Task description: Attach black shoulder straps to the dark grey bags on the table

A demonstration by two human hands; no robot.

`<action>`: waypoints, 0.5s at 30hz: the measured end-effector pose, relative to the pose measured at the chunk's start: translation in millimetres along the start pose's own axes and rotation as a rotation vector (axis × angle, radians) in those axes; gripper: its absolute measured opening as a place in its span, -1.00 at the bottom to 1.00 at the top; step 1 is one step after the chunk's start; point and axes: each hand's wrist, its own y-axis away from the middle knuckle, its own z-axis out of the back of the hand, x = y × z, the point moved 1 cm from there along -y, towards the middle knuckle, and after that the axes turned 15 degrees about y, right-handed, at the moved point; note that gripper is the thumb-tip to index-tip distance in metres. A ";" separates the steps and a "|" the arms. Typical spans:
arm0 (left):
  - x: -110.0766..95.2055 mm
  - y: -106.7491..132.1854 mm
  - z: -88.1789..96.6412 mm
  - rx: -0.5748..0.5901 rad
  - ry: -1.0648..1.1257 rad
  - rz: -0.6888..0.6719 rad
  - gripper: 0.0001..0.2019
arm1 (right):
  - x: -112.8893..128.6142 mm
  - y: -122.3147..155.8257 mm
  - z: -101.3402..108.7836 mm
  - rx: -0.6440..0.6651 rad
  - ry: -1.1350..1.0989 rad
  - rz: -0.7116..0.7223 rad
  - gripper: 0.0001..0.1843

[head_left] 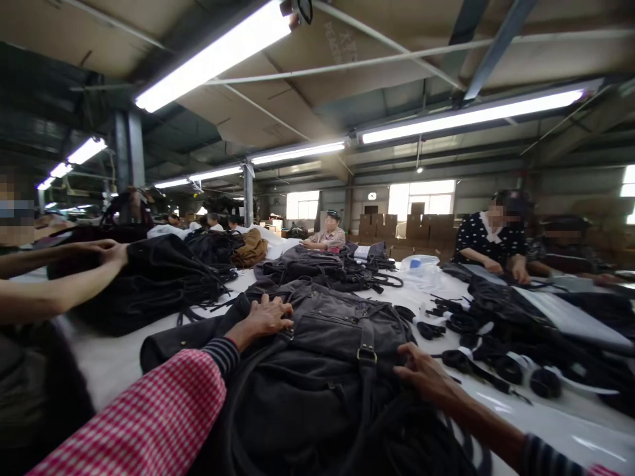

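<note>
In front of me a large black bag (317, 390) lies on the white table, with a zipped pocket, long handles and a strap (367, 340) running through a metal buckle. My left hand (265, 320) has its fingers curled onto the upper left of the bag, beside the zipped pocket. At the bag's right edge, my right hand (426, 373) holds the fabric with bent fingers; part of its grip is hidden. A black flap (183, 340) spreads out to the left, under my left forearm.
Rolled black straps (506, 367) lie to the right. More black bags (317, 264) are piled farther back, near a brown bag (251, 248). At left, a co-worker's hands (102, 251) touch another black bag (153, 284). Other people work across the table (590, 423).
</note>
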 end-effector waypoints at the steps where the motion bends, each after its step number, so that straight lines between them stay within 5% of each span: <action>1: -2.6 2.3 0.3 0.033 -0.002 -0.022 -0.59 | 2.5 -1.3 -1.6 -0.019 0.027 0.006 -0.55; 8: -27.6 20.6 -15.0 0.110 -0.051 -0.197 -0.52 | 3.4 16.1 -9.7 -0.131 0.079 0.102 -0.63; 11: -42.4 19.1 -24.7 0.117 -0.091 -0.308 -0.44 | -1.8 36.4 -12.3 -0.237 0.096 0.159 -0.68; 15: -51.8 15.7 -36.0 0.088 -0.204 -0.473 -0.59 | -21.2 76.4 -21.1 -0.392 0.210 0.329 -0.71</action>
